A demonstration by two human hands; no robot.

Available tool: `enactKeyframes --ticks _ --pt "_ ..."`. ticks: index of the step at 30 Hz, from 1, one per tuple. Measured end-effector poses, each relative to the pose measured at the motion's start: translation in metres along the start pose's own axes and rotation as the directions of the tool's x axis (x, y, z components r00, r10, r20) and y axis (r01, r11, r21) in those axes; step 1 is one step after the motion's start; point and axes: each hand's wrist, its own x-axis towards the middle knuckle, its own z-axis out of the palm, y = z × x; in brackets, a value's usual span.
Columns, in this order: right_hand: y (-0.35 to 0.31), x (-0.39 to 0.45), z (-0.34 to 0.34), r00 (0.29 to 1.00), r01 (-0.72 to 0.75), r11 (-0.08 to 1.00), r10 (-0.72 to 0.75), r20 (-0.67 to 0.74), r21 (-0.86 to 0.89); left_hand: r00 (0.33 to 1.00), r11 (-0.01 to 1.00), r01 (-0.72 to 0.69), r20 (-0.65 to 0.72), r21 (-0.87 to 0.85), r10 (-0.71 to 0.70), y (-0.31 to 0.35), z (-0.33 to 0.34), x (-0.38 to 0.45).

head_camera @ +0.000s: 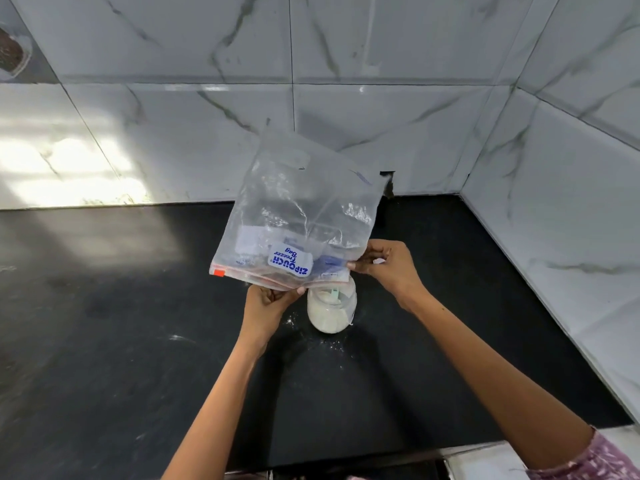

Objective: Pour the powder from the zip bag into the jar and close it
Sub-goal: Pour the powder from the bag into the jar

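A clear zip bag [301,209] with a blue-and-white label is held upside down, its zip edge pointing down over a glass jar [330,311] on the black counter. The bag looks almost empty. White powder fills much of the jar, whose mouth is hidden behind the bag's edge. My left hand [268,303] pinches the bag's zip edge just left of the jar. My right hand [384,268] pinches the same edge at its right end, above and right of the jar. No lid is in view.
The black counter [138,341] runs to white marble-look tiled walls at the back and right, forming a corner [462,188]. Spilled powder specks [332,346] lie around the jar's base. A round dark object [12,53] hangs on the wall at the far left.
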Motion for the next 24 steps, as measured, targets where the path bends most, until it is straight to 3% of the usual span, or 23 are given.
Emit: enactKeyframes --ticks 13,19,24 --pt "-0.003 0.001 -0.007 0.994 -0.093 0.995 0.092 0.056 0.018 1.0 1.0 -0.008 0.003 -0.002 0.008 -0.001 0.002 -0.005" --pt "-0.007 0.003 -0.006 0.996 -0.055 0.998 0.054 0.065 0.012 1.0 1.0 -0.005 -0.012 0.008 0.005 -0.002 0.002 -0.005" --pt "-0.002 -0.002 0.006 0.997 -0.021 0.99 0.031 0.073 -0.142 1.0 0.999 0.001 -0.007 0.045 -0.001 0.0 0.003 -0.004"
